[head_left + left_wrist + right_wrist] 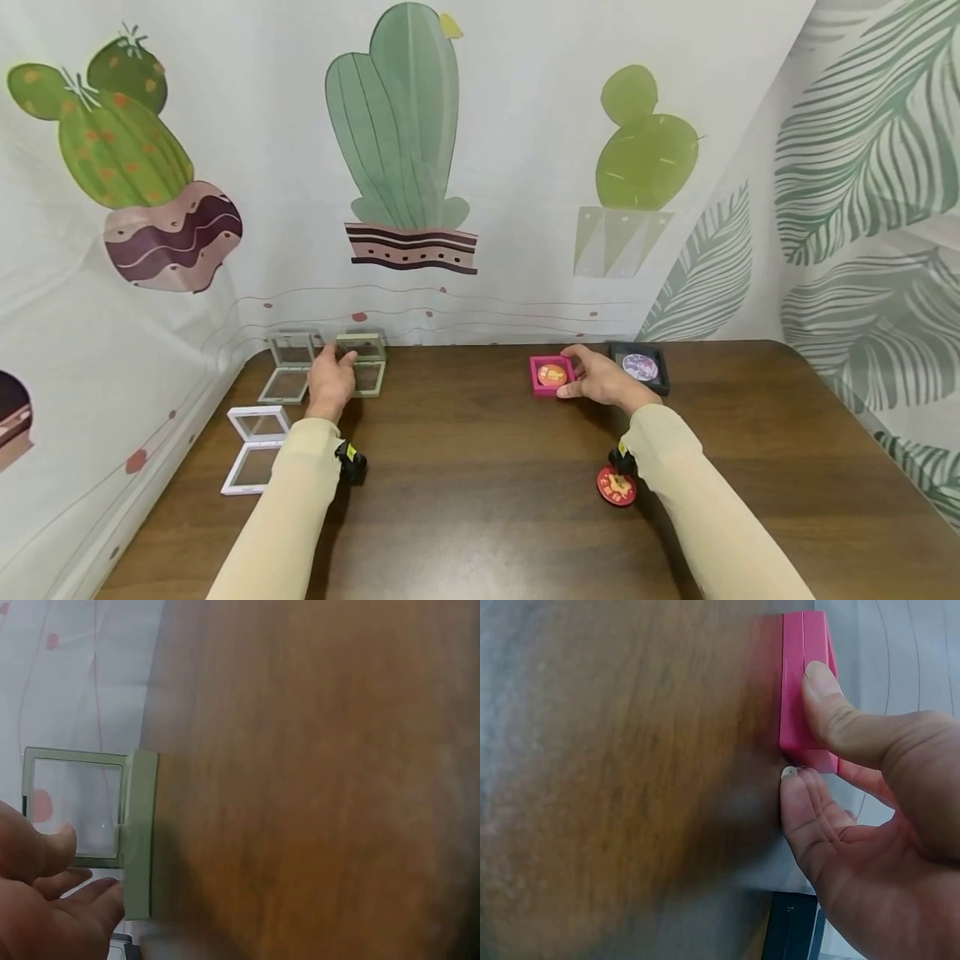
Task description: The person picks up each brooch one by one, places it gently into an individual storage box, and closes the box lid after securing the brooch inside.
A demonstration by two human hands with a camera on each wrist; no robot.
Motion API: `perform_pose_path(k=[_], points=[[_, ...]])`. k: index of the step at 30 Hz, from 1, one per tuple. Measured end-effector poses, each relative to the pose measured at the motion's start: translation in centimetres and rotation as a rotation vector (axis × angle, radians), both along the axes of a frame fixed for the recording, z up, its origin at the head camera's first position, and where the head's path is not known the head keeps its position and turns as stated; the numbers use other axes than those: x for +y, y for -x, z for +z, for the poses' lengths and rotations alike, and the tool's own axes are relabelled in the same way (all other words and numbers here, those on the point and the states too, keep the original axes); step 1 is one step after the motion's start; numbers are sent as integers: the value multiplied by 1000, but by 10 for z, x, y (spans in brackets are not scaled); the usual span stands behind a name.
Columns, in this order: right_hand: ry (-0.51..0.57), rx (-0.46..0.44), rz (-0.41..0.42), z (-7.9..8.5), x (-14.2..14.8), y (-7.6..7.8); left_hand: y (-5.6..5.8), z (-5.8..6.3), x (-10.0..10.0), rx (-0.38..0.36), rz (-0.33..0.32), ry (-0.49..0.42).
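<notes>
At the back left, my left hand (331, 382) is beside a green hinged display frame (139, 832) that stands with its lid raised. In the left wrist view the thumb is at the lid's edge and the other fingertips are by the base, not wrapped round it. Further right, my right hand (603, 382) pinches a small pink square case (793, 682), thumb on its near side and a finger behind, largely hidden. An orange round disc (552, 375) shows inside the pink case, which lies flat on the table.
Left of my left hand stands an open grey frame (292, 367), with an open white frame (253, 444) nearer. Behind my right hand lies a black case (663, 382) with a purple disc (640, 367). Under the right wrist is a red disc (616, 487). A patterned cloth borders the table's back.
</notes>
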State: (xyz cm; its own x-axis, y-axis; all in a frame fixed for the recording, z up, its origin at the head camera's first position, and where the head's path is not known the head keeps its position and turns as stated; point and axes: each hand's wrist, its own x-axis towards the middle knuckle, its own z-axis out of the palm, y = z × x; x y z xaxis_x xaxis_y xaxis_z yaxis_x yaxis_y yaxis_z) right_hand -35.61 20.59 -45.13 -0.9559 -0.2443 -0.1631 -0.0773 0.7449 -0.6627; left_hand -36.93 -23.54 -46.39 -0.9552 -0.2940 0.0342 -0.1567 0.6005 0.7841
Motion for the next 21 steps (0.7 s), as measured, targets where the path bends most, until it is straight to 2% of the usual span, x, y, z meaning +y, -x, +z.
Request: perform_pose_path(k=[8,15,21], points=[[-12,2,-3,-1,0,4,3,-5,-1,6,6,4],[-20,0,-3,-2,0,9,1,-6,-1,-9,6,-51],[-19,5,-4,0,2,11,2,-7,1,44,32,2]])
